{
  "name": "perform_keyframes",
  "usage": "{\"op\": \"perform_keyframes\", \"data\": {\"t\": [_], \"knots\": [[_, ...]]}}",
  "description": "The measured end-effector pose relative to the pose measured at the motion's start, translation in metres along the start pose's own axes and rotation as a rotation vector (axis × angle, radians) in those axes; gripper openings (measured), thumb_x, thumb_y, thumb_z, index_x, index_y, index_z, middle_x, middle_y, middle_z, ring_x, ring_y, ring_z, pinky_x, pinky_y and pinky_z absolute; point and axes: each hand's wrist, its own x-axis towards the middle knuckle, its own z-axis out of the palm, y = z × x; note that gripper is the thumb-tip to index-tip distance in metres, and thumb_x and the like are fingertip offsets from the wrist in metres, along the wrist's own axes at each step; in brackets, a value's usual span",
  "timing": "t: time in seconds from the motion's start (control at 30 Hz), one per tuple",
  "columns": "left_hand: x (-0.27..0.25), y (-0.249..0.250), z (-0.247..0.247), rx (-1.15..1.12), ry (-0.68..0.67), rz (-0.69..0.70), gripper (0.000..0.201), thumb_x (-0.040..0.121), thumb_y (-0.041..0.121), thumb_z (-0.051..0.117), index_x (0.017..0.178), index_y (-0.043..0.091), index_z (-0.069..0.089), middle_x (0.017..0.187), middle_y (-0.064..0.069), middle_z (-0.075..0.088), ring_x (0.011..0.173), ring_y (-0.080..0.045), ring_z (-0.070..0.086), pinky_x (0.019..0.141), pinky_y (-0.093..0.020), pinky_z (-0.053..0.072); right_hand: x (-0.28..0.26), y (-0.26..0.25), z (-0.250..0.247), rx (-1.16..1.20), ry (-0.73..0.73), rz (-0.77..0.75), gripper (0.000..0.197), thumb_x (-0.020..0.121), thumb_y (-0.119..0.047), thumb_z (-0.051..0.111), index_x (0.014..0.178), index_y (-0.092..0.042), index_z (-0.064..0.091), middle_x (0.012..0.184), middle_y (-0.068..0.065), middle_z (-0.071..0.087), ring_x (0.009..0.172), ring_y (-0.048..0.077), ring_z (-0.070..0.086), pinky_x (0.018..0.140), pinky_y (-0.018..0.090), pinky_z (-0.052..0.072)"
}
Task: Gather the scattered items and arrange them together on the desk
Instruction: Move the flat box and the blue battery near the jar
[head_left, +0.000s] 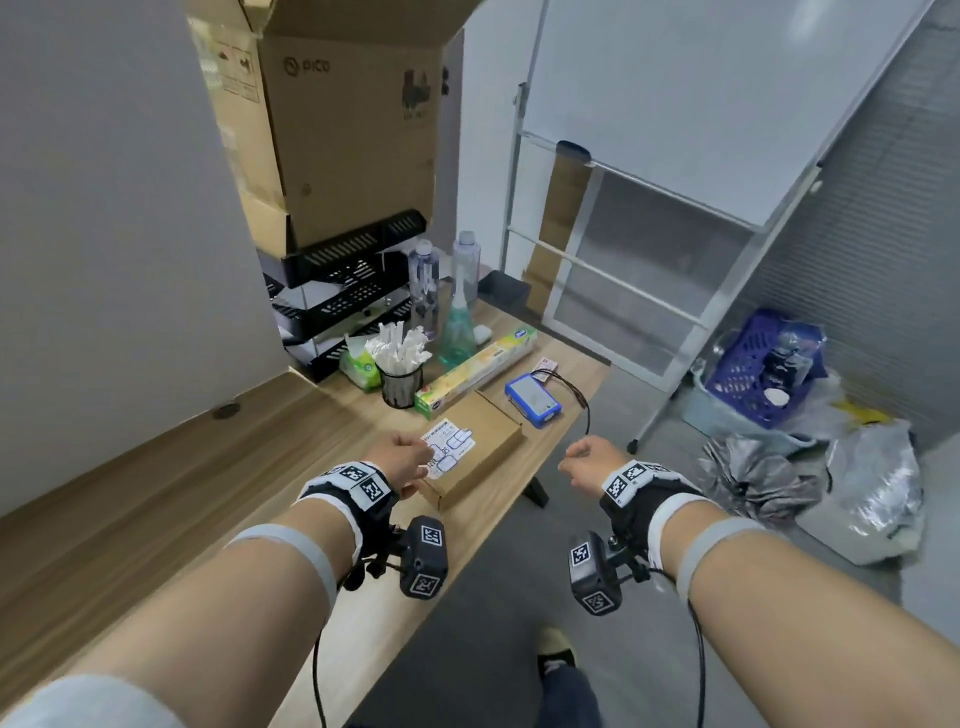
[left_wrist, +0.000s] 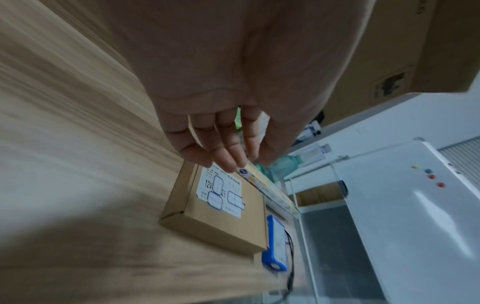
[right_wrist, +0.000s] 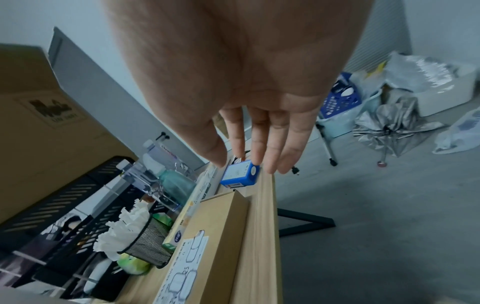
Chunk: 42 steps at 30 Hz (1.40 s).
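A wooden desk (head_left: 156, 499) is seen, its far end crowded with a flat cardboard box (head_left: 470, 449), a blue device (head_left: 533, 399) and a long wrap carton (head_left: 475, 373) laid side by side. The left hand (head_left: 410, 460) is held just above the box's near corner, fingers relaxed, nothing gripped. The right hand (head_left: 589, 460) is held off the desk edge, fingers loose and empty.

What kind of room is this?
Probably an office storeroom: a tall white whiteboard leans by the wall, big brown cardboard boxes are stacked behind the wooden desk, beside black plastic paper trays.

Black wrist straps (head_left: 631, 493) bearing square coded tags; grey forearm bands (head_left: 291, 545); black wrist cameras (head_left: 423, 556), cables.
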Motion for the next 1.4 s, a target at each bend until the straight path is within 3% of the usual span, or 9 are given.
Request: {"op": "perform_keyframes", "data": {"t": [0.13, 0.2, 0.37, 0.57, 0.73, 0.97, 1.07, 1.2, 1.4], "knots": [[0.051, 0.0, 0.013, 0.044, 0.193, -0.131, 0.028, 0.082, 0.019, 0.075, 0.096, 0.011, 0.052, 0.098, -0.015, 0.059, 0.081, -0.027, 0.056, 0.075, -0.036, 0.05, 0.095, -0.011, -0.01, -0.166, -0.122, -0.051, 0.005, 0.082, -0.017, 0.059, 0.082, -0.013, 0.057, 0.083, 0.008, 0.06, 0.081, 0.023, 0.057, 0.073, 0.029, 0.046], [0.074, -0.007, 0.023, 0.139, 0.355, -0.231, 0.075, 0.064, 0.041, 0.083, 0.12, 0.011, 0.044, 0.113, -0.015, 0.057, 0.094, -0.035, 0.061, 0.085, -0.047, 0.055, 0.14, -0.013, -0.011, -0.269, -0.156, -0.064, 0.011, 0.075, -0.026, 0.061, 0.075, -0.015, 0.059, 0.077, 0.008, 0.061, 0.079, 0.028, 0.062, 0.075, 0.033, 0.051], [0.1, -0.025, 0.055, 0.215, 0.538, -0.384, 0.115, 0.046, 0.061, 0.083, 0.135, 0.011, 0.03, 0.126, -0.019, 0.055, 0.104, -0.042, 0.063, 0.089, -0.052, 0.055, 0.216, -0.016, 0.003, -0.51, -0.167, -0.104, 0.059, 0.062, -0.048, 0.076, 0.109, -0.014, 0.062, 0.109, 0.015, 0.059, 0.087, 0.03, 0.06, 0.073, 0.03, 0.05], [0.1, -0.043, 0.077, 0.259, 0.556, -0.44, 0.088, 0.065, 0.058, 0.076, 0.139, 0.022, 0.043, 0.133, -0.013, 0.056, 0.117, -0.035, 0.057, 0.101, -0.043, 0.048, 0.242, -0.017, 0.035, -0.615, -0.164, -0.151, 0.079, 0.069, -0.049, 0.071, 0.127, -0.004, 0.042, 0.124, 0.015, 0.046, 0.116, 0.035, 0.05, 0.097, 0.043, 0.046], [0.108, -0.053, 0.084, 0.141, 0.596, -0.376, 0.092, 0.051, 0.058, 0.067, 0.135, 0.026, 0.047, 0.129, -0.01, 0.06, 0.115, -0.032, 0.058, 0.102, -0.042, 0.048, 0.243, -0.016, 0.045, -0.634, -0.214, -0.258, 0.082, 0.077, -0.049, 0.068, 0.139, -0.009, 0.032, 0.136, 0.018, 0.04, 0.126, 0.037, 0.041, 0.103, 0.044, 0.038], [0.116, -0.067, 0.08, 0.078, 0.598, -0.396, 0.094, 0.045, 0.064, 0.07, 0.128, 0.025, 0.046, 0.118, -0.011, 0.062, 0.104, -0.034, 0.063, 0.089, -0.05, 0.056, 0.247, -0.02, 0.046, -0.5, -0.322, -0.268, 0.057, 0.086, -0.043, 0.055, 0.133, -0.013, 0.045, 0.134, 0.016, 0.045, 0.122, 0.037, 0.046, 0.1, 0.043, 0.042], [0.102, -0.05, 0.084, 0.043, 0.631, -0.358, 0.092, 0.06, 0.052, 0.078, 0.134, 0.018, 0.037, 0.12, -0.011, 0.061, 0.106, -0.033, 0.063, 0.093, -0.047, 0.053, 0.243, -0.019, 0.044, -0.412, -0.347, -0.224, 0.058, 0.084, -0.043, 0.057, 0.132, -0.015, 0.042, 0.129, 0.013, 0.051, 0.115, 0.035, 0.053, 0.091, 0.04, 0.046], [0.098, -0.05, 0.081, -0.141, 0.627, -0.303, 0.079, 0.078, 0.037, 0.079, 0.136, 0.022, 0.028, 0.114, -0.012, 0.065, 0.096, -0.034, 0.068, 0.08, -0.051, 0.059, 0.236, -0.018, 0.039, -0.194, -0.368, -0.18, 0.046, 0.089, -0.027, 0.061, 0.127, -0.011, 0.041, 0.116, 0.009, 0.062, 0.092, 0.029, 0.059, 0.076, 0.028, 0.041], [0.075, -0.06, 0.051, -0.344, 0.625, -0.285, 0.1, 0.052, 0.049, 0.088, 0.134, 0.026, 0.038, 0.112, -0.007, 0.07, 0.092, -0.028, 0.072, 0.083, -0.052, 0.059, 0.211, -0.031, 0.042, -0.268, -0.549, -0.228, 0.031, 0.084, -0.023, 0.064, 0.108, -0.003, 0.065, 0.103, 0.019, 0.07, 0.095, 0.034, 0.066, 0.086, 0.039, 0.053]]}}
